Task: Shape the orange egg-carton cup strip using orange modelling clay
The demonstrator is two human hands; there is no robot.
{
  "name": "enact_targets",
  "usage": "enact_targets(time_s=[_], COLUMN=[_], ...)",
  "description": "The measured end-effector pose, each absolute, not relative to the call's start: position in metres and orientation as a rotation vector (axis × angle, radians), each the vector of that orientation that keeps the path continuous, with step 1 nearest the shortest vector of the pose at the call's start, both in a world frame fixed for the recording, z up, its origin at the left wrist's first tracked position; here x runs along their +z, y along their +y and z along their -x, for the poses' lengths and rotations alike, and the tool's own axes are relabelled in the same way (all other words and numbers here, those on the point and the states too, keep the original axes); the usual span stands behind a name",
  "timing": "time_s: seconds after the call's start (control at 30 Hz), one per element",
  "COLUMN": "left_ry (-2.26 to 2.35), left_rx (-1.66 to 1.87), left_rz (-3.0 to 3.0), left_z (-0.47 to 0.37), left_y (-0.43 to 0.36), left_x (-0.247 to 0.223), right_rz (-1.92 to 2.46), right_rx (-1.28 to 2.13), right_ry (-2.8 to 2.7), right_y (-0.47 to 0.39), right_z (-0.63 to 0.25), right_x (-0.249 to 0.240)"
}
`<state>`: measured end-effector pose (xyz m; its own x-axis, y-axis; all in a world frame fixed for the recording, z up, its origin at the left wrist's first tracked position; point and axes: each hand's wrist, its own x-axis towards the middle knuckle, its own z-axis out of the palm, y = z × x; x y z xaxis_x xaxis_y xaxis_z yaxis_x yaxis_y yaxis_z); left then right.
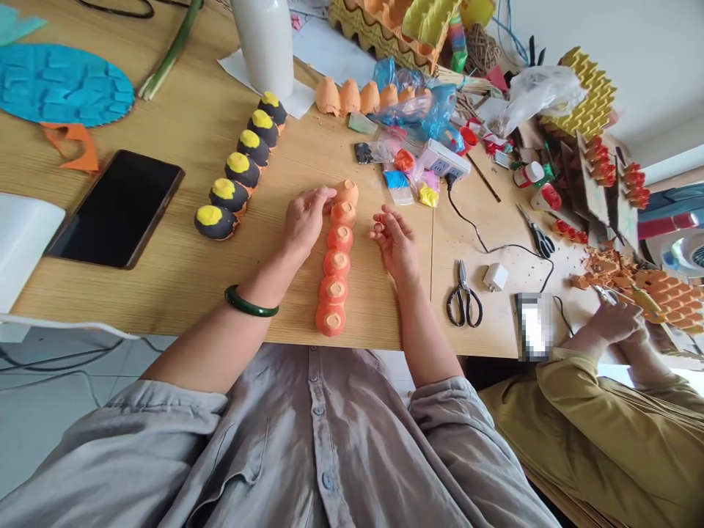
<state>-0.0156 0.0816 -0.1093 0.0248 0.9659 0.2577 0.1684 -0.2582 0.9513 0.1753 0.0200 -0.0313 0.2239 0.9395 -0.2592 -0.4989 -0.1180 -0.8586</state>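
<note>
- Left hand: fingers loosely bent beside the far cup of the orange strip; contact or pinch, I cannot tell.
- Right hand: fingers curled, apart from the strip; I cannot tell whether they pinch anything.
- Orange strip: on the table, between the hands.
- My head view also shows scissors.
</note>
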Motion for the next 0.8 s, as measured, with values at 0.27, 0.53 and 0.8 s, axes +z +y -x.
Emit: enact_targets(time_s=[0.27, 0.53, 0.8], left_ry=[1.181, 1.223, 1.19], left_rx=[1.29, 1.414, 1.576], left_rz=[-1.041, -1.262, -1.501], left_z=[0.025, 0.03, 0.027], left_y=[0.088, 0.091, 0.092], left_x=[-0.092, -0.106, -0.119], right_rz=[1.068, 1.141, 1.052], right_rx=[1.353, 1.358, 1.318], right_ry=[-0.754, -0.796, -0.912], right_y=[0.024, 0.027, 0.023], right_z=[-0.167, -0.167, -0.168], right_x=[-0.039, -0.041, -0.048])
